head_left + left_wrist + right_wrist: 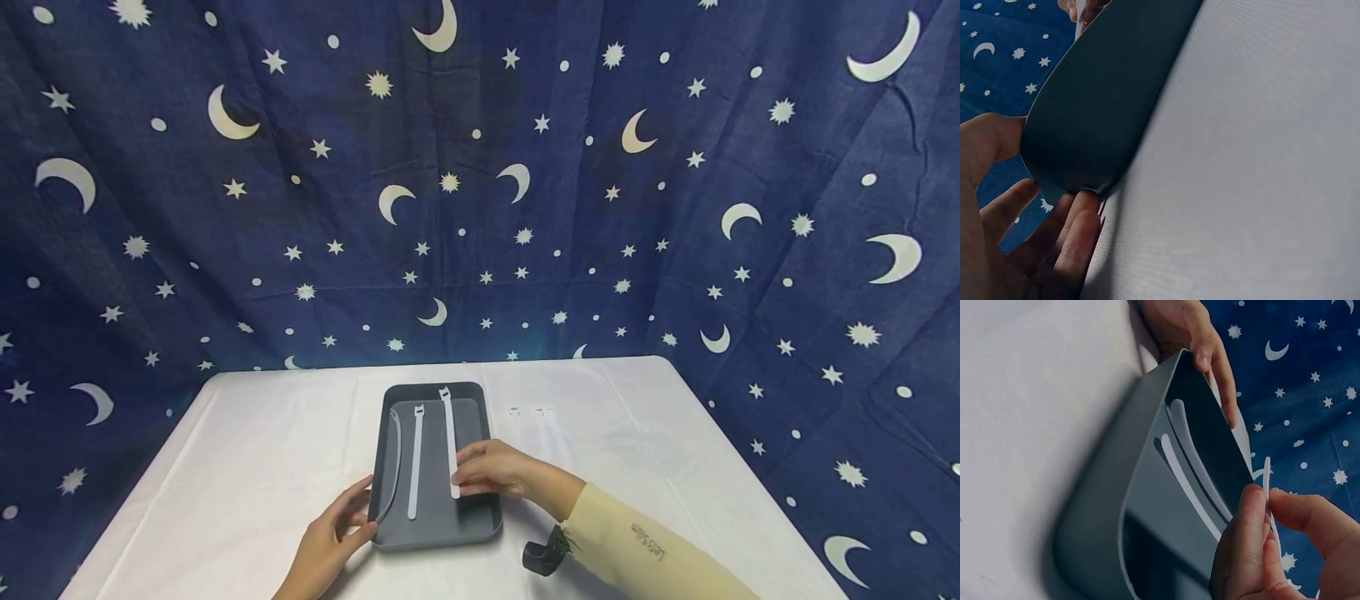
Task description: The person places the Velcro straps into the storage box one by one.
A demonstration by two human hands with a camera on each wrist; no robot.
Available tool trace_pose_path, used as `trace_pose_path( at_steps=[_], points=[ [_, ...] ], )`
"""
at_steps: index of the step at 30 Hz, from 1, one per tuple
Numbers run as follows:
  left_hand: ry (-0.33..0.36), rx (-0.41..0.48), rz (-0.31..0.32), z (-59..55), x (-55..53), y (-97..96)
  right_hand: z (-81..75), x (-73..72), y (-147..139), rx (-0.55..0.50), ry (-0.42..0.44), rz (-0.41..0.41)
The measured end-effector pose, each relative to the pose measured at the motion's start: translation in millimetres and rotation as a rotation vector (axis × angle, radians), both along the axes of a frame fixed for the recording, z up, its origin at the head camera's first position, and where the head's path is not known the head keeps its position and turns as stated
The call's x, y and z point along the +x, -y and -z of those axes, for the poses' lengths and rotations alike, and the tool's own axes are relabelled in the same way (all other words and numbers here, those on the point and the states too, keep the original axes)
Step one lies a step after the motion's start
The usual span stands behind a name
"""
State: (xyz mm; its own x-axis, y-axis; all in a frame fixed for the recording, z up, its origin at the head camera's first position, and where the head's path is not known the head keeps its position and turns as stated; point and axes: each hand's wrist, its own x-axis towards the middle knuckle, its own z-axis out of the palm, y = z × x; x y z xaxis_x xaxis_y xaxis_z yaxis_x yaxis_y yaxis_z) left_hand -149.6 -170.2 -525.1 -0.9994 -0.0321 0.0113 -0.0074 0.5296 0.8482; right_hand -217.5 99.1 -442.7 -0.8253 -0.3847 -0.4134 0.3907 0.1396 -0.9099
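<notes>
My right hand point(491, 468) pinches the lower end of a white cable tie point(449, 421) between thumb and fingers, over the right side of a dark grey tray point(450, 533). The tie's slotted head points away from me. Inside the tray, a second white cable tie point(416, 467) lies lengthwise, and a grey cable tie point(397, 458) curves along the left wall. My left hand point(333, 531) grips the tray's near left corner; in the left wrist view its fingertips point(1085, 219) press against the outer wall.
To the right of the tray, two more white cable ties lie on the white tablecloth point(285, 450), their heads point(514, 411) showing faintly. A dark blue curtain point(480, 208) with moons and stars hangs behind the table. A black wrist device point(545, 552) sits by my right sleeve.
</notes>
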Motion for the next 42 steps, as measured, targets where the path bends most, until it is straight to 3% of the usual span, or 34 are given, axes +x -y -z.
trace_pose_path(
  at_steps=[25,42],
  points=[
    [0.039,-0.018,0.011,-1.2,2.0,-1.8,30.5,-3.3,21.7,-0.039,0.031,0.057],
    [0.035,-0.011,0.0,-1.7,0.9,-1.4,29.2,-9.1,29.3,0.047,0.03,0.011]
  ],
)
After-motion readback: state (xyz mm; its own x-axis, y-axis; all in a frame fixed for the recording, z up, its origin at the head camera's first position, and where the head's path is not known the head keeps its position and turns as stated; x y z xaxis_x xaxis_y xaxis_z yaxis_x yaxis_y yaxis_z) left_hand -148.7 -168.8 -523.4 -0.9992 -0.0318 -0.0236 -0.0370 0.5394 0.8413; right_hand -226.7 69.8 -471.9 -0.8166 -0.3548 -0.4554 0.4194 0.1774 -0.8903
